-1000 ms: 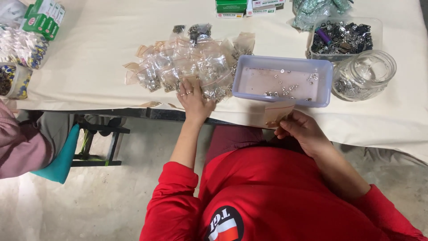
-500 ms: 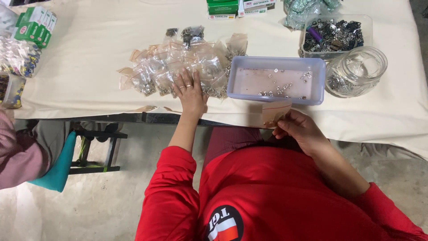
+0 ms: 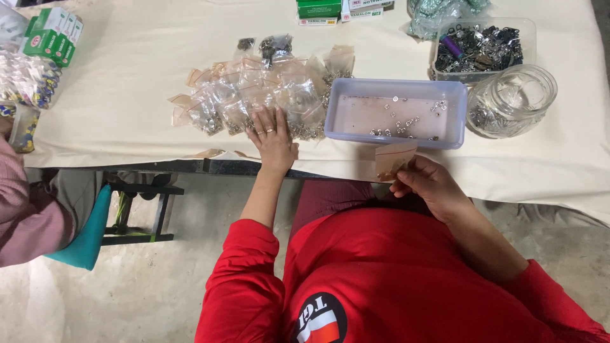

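The left hand (image 3: 274, 136) lies flat, fingers spread and released, palm down on the near edge of a heap of small clear bags (image 3: 264, 95) holding little metal parts. A ring shows on one finger. The heap sits on the cream-covered bench (image 3: 127, 76), spreading left and far from the hand, with a few dark-filled bags at its far side.

The right hand (image 3: 432, 187) is held at the near edge of the bench, fingers pinched on a small clear zip bag (image 3: 394, 159) with a red strip along its top. The bag stands just near the front wall of a pale blue rectangular tray (image 3: 394, 136); whether it touches the tray cannot be told. Inside the tray a scatter of small metal rings (image 3: 406, 121) lies on the bottom, mostly toward the right half.

To the right of the tray stands a round clear glass jar (image 3: 513, 101), with some metal pieces in it, and just far of the jar a clear plastic box (image 3: 483, 47) is filled with dark metal hardware. At the far edge of the bench, in the middle, lie green and white cartons (image 3: 337, 9). At the far left corner more green cartons (image 3: 51, 35) rest beside packets of small goods.

At the left edge another person's pink sleeve (image 3: 25, 216) shows beside a teal seat (image 3: 86, 235).
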